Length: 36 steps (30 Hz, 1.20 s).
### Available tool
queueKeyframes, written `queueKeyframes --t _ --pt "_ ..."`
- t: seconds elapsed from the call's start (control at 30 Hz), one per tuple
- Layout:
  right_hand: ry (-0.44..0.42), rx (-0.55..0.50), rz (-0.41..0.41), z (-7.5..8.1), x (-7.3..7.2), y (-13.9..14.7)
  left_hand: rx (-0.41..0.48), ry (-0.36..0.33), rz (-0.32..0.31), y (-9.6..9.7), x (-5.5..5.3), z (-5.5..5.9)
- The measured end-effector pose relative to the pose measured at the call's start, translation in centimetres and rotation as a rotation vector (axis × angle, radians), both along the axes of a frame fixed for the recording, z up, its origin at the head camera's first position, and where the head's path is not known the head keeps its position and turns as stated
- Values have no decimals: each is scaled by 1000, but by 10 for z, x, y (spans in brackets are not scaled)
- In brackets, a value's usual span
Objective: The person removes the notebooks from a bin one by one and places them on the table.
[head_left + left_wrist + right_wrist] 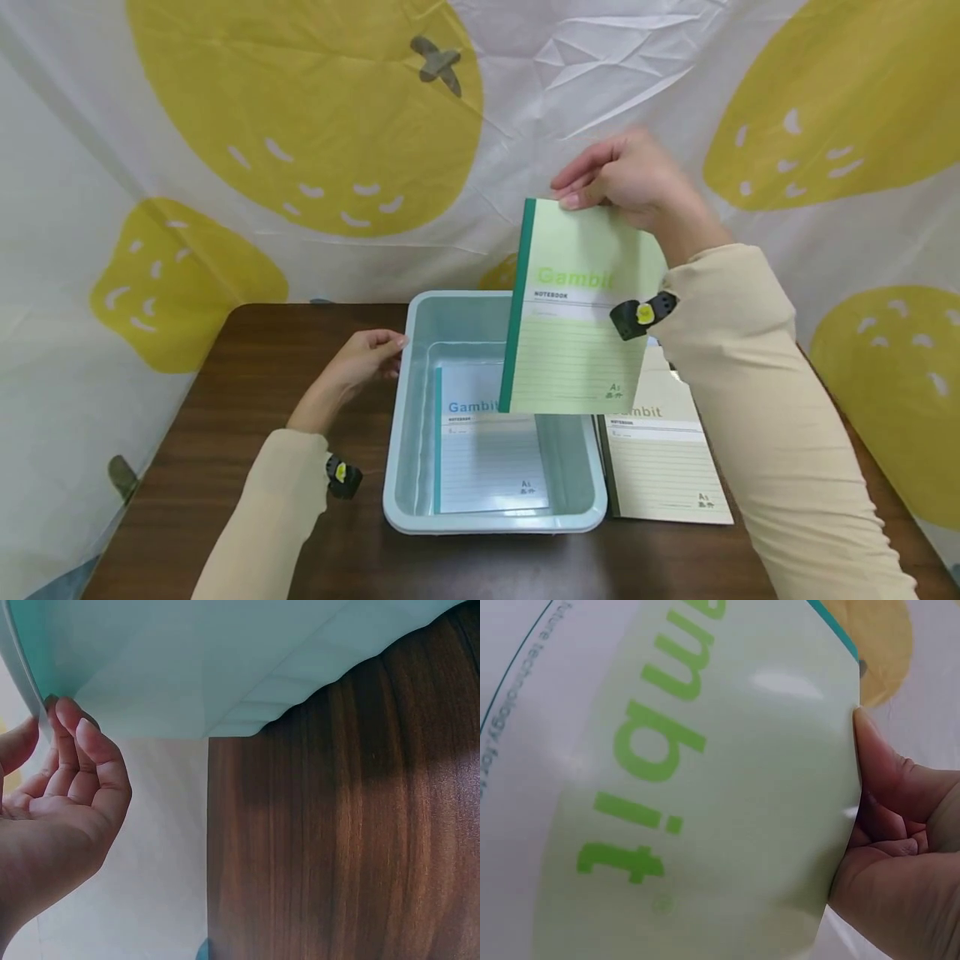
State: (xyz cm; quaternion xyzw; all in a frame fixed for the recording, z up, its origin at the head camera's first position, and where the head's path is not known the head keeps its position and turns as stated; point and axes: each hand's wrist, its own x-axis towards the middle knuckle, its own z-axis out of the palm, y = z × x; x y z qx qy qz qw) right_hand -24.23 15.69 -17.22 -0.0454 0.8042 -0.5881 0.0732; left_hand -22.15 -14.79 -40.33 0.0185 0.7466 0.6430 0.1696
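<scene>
My right hand [626,179] pinches the top edge of a green notebook [570,333] with a dark green spine, which hangs upright above the right part of a pale blue-green plastic bin [401,467]. In the right wrist view the thumb lies along the notebook's edge, and the cover fills most of the picture. My left hand [363,362] grips the bin's left rim, thumb on one side and fingertips on the other in the left wrist view. A blue notebook [491,467] lies face up on the bin's floor, its upper right corner covered by the green one.
Right of the bin, a cream notebook [663,475] with a dark spine lies on the dark wooden table [202,433], partly hidden behind the green notebook and the right sleeve. Behind the table hangs a white cloth [360,267] with large yellow fruit shapes.
</scene>
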Motion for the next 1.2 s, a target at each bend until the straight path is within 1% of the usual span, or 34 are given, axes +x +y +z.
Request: queueKeyframes --t 0.1,0.2,0.33,0.47,0.6,0.7,0.77,1.0,1.07,1.2 --pt "-10 12 1 -6 2 22 -2 -4 0 0 0 0" --pt "5 27 -7 -14 4 47 -7 -2 -1 -1 1 0" --pt "17 60 -39 -25 7 84 -5 0 2 -2 1 0" --pt "-8 89 -69 -39 12 123 -3 4 3 -2 1 0" --pt "-16 168 -93 -57 18 157 -1 8 4 -2 2 -1" --pt "-1 244 -109 -72 24 180 2 13 -1 -2 2 0" --pt "-2 265 -113 -82 28 195 2 17 -2 -2 2 0" --pt "-56 273 -114 -117 38 241 -1 16 0 -4 2 -1" --pt "-67 274 -109 -125 40 251 -4 16 0 -5 2 -1" --pt "-61 284 -115 -137 43 268 1 16 0 -6 3 1"
